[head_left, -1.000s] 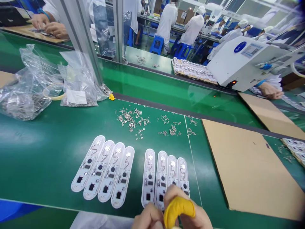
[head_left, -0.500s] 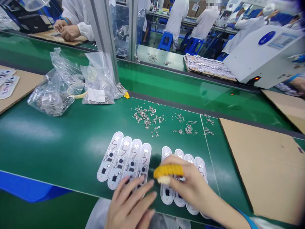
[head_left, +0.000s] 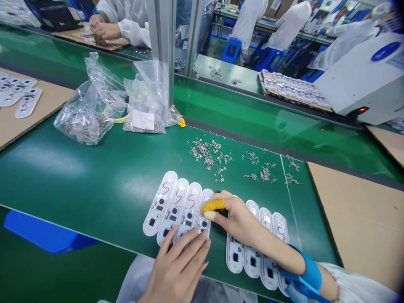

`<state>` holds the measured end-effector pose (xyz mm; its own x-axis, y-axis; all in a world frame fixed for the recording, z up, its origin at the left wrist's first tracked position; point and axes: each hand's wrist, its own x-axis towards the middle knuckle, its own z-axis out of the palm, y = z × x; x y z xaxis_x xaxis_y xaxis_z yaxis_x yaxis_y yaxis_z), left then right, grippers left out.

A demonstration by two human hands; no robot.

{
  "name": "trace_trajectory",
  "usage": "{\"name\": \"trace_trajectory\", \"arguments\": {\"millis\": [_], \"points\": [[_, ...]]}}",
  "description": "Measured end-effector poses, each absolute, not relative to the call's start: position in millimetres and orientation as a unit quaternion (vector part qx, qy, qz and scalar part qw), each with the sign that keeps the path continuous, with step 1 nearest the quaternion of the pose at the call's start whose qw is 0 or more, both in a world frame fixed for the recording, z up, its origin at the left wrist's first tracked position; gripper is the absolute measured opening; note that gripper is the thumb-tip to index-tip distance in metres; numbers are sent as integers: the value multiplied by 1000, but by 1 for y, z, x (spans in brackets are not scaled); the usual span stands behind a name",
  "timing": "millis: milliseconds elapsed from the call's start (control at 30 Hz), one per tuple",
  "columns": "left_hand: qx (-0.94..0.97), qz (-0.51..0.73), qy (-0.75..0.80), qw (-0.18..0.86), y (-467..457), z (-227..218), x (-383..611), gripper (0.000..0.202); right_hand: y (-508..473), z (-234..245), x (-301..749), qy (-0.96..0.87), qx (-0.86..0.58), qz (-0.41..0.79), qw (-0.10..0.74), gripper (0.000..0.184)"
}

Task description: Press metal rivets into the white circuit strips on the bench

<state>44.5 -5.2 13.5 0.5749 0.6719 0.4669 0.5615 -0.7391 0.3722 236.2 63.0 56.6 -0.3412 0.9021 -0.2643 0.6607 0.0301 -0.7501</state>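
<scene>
White oval circuit strips (head_left: 159, 204) lie side by side under my fingertips, spread for access. Right hand (head_left: 240, 221), wearing a yellow finger cot (head_left: 213, 205), pinches closed, anything held hidden; left hand (head_left: 175, 271) lies open, steadying the strips. Small metal rings (head_left: 206, 153) lie scattered just beyond my fingers, within reach.

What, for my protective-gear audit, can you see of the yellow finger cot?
The yellow finger cot is a thin, rubbery-looking sleeve, bright yellow and slightly creased, fitted over one finger of the person's right hand. It points left, with a pale bare fingertip showing just below it. It looks intact, with no tear visible, though its far side is hidden. It sits over the top end of a white circuit-printed strip on the green conveyor belt; whether it actually touches the strip cannot be told.
</scene>
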Motion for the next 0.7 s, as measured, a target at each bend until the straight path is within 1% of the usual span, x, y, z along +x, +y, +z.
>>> {"name": "trace_trajectory", "arguments": {"millis": [200,333,400,433,500,567,600,700], "points": [[885,294,350,91,-5,15,46,32,64,56,230,-708,-572,397,117,14],[884,300,350,81,-4,16,47,30,67,56,229,-722,-576,371,97,18],[892,286,344,68,-4,18,46,31,67,60,234,-729,-576,355,100,14],[897,277,340,61,-3,19,45,32,65,63,238,-732,-572,350,120,10],[906,265,326,43,-3,21,43,32,56,69,247,-733,-560,328,203,5],[916,262,303,22,-2,22,42,31,40,72,259,-732,-554,268,290,10],[920,263,289,11,-1,22,42,30,29,72,265,-733,-556,231,315,14],[925,278,258,-13,2,15,51,29,-1,65,289,-747,-564,147,320,31]]}}
